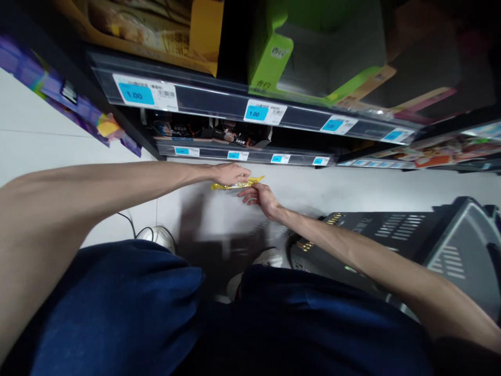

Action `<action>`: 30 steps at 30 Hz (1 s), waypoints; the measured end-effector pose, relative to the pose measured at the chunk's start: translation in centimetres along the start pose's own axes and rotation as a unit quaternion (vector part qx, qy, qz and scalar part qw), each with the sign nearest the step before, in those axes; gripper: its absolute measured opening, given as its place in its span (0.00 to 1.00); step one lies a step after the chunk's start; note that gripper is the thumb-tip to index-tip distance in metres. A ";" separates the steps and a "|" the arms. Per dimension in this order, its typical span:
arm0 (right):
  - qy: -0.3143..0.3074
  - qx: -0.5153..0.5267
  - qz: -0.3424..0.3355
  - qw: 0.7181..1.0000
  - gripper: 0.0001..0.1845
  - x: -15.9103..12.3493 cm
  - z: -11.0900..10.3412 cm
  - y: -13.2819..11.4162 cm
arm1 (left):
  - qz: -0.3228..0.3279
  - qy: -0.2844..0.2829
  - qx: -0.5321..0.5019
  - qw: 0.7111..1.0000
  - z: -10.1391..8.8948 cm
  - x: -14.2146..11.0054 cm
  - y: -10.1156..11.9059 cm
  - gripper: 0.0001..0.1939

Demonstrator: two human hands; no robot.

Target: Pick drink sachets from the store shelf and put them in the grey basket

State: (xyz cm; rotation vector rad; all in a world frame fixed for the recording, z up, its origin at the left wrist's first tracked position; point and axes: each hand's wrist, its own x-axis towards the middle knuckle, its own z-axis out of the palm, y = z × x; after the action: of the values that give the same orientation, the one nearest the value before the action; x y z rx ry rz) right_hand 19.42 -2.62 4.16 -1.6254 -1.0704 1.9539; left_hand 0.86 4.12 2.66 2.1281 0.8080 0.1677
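A thin yellow, shiny snack packet [226, 186] is held level between my two hands, above the floor and close to the lowest shelf. My left hand [230, 173] grips it from above, its fingers closed on the upper side. At the packet's right end my right hand [263, 199] pinches it between thumb and forefinger, while the other fingers hang loosely apart below. The print on the packet is too small to read.
Shelves with price tags [145, 94] run across the front. They hold a yellow carton [206, 39], a green carton [270, 62] and dark packets [237, 137]. A grey shopping basket [364, 235] stands at my right. Purple packets [64, 94] hang at left. A black cable [131, 222] lies by my shoe.
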 end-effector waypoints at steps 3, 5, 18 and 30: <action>0.000 -0.002 0.000 1.000 0.18 0.0 0.0 0.2 | 0.004 -0.006 -0.025 1.000 -0.2 0.0 -0.1 0.11; 0.003 -0.005 0.007 1.000 0.19 0.1 -0.2 0.1 | -0.029 -0.021 -0.080 0.996 0.0 -0.2 -0.1 0.15; 0.012 -0.013 -0.010 1.000 0.15 1.2 -1.5 -0.7 | -0.182 -0.063 -0.487 0.852 1.8 -0.6 0.1 0.22; 0.015 -0.044 -0.063 0.997 0.16 1.9 -1.5 -1.0 | -0.169 0.019 -0.409 0.897 2.1 -0.8 1.0 0.24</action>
State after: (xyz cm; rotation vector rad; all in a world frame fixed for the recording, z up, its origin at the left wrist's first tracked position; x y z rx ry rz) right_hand 20.19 -0.17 3.55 -1.5860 -1.2326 1.8181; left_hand 1.46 1.81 2.19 1.1789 0.9098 0.3030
